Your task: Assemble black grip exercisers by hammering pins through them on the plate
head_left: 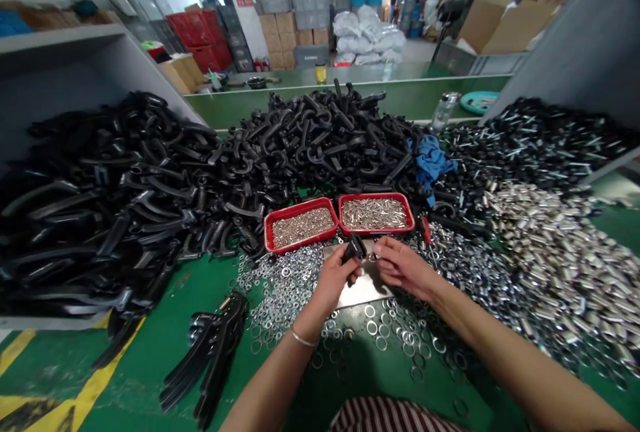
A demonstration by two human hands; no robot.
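Observation:
My left hand is closed round a small black part, held up over a flat metal plate. Close by on the right, the fingers of my right hand pinch a small metal piece, too small to name. The two hands nearly meet above the plate. Just beyond them are two red trays, one with small metal bits, the other with slim metal pins. Loose washers surround the plate's left side, and larger metal rings lie nearer me.
Black curved handles pile up at the left and centre back. Metal sleeves heap at the right, below black parts with bolts. A blue cloth, a red-handled tool and a handle stack lie around.

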